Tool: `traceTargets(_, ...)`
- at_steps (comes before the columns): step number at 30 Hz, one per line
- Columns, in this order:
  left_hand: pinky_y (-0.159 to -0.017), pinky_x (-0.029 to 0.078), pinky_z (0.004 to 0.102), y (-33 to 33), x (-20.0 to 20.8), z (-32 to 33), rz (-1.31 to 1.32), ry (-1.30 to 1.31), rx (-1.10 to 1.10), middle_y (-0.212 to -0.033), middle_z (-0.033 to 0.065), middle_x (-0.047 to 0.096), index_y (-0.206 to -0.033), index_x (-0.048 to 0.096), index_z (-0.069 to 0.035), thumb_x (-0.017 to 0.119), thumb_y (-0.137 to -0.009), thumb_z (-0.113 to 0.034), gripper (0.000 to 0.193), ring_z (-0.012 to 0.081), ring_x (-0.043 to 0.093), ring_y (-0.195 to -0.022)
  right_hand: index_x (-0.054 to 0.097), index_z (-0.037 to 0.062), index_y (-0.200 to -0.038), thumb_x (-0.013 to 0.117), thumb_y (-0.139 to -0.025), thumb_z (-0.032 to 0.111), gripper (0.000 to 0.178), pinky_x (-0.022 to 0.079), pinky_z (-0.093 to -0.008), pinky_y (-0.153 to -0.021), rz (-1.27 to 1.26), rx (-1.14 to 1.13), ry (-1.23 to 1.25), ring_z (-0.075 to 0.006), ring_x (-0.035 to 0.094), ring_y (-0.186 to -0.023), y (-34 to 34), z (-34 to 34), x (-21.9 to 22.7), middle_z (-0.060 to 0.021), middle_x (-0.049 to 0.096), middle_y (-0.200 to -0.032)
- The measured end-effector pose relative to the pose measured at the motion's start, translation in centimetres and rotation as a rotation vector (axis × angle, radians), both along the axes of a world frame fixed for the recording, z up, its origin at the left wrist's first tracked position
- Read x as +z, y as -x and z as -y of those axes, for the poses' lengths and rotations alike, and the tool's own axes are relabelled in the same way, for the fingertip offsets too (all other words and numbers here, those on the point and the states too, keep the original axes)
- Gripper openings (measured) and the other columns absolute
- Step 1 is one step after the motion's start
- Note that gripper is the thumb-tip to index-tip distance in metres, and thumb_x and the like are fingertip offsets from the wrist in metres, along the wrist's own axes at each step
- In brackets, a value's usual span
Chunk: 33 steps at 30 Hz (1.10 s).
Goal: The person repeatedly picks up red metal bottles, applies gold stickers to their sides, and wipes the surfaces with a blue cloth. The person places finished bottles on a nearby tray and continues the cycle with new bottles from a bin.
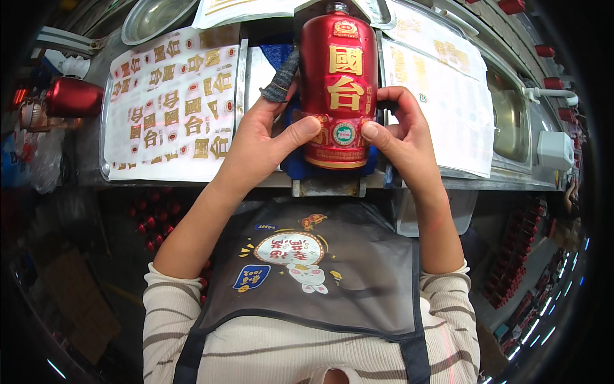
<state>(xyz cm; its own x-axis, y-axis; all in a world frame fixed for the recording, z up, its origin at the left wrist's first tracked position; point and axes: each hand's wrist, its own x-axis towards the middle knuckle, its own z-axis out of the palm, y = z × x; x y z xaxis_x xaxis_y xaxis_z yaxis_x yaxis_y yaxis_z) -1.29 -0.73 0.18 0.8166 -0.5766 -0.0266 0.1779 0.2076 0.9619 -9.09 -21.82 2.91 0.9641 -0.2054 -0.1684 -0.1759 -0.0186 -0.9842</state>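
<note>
A glossy red bottle (339,38) with large gold characters leans between my two hands over the middle of the bench. My left hand (265,137) grips its left side, thumb on the lower front, with a grey knit cover on one finger. On the other side my right hand (407,137) closes round the bottle. Its thumb presses close to a round green-and-white sticker (344,134) low on the front. Fingers behind the bottle are partly hidden. Under the bottle's base some dark blue cloth (295,165) shows on a support.
Left of the bottle lies a sheet of gold character decals (173,105); paler sheets (441,115) lie to the right. A metal basin (150,19) stands at the far left, a metal tray (511,128) at right by a white plastic container (555,150). Another red bottle (73,97) is at the left edge.
</note>
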Motion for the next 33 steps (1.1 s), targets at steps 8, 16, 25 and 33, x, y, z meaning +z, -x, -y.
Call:
traceTargets(8, -0.103, 0.043, 0.0352, 0.4, 1.4, 1.8, 0.188, -0.079, 0.089, -0.126, 0.0123, 0.060, -0.133, 0.050, 0.002, 0.078, -0.086, -0.024, 0.061, 0.0192, 0.057, -0.116, 0.050, 0.0009, -0.124, 0.078, -0.085, 0.020, 0.051, 0.048, -0.0169, -0.065, -0.013, 0.024, -0.085, -0.0034, 0.058, -0.073, 0.2, 0.6, 0.3, -0.0104, 0.057, -0.118)
traceTargets(16, -0.107, 0.041, 0.0359, 0.4, 2.2, 1.6, 0.109, -0.108, -0.004, -0.135, 0.0151, 0.053, -0.143, 0.038, 0.002, 0.076, -0.086, -0.014, 0.070, 0.0214, 0.052, -0.125, 0.050, -0.0001, -0.124, 0.077, -0.087, 0.019, 0.050, 0.049, -0.0176, -0.067, 0.056, 0.051, -0.039, -0.0049, 0.059, -0.082, -0.2, 1.1, -1.1, -0.0101, 0.056, -0.118)
traceTargets(25, -0.094, 0.051, 0.0334, 0.7, 2.9, 2.3, 0.162, -0.151, 0.091, -0.118, 0.0131, 0.064, -0.127, 0.051, 0.002, 0.082, -0.080, -0.020, 0.061, 0.0179, 0.062, -0.108, 0.050, -0.0009, -0.124, 0.078, -0.086, 0.021, 0.052, 0.046, -0.0157, -0.063, 0.046, 0.070, -0.059, -0.0021, 0.057, -0.075, -0.2, 1.0, -0.9, -0.0086, 0.055, -0.116)
traceTargets(33, -0.104, 0.043, 0.0336, 0.6, 1.3, 1.3, 0.098, -0.050, 0.089, -0.128, 0.0137, 0.059, -0.137, 0.047, 0.003, 0.075, -0.089, -0.022, 0.062, 0.0189, 0.055, -0.120, 0.049, -0.0013, -0.127, 0.076, -0.088, 0.021, 0.052, 0.045, -0.0162, -0.058, 0.006, 0.009, -0.039, -0.0010, 0.057, -0.070, 0.3, -0.1, 0.2, -0.0100, 0.061, -0.114)
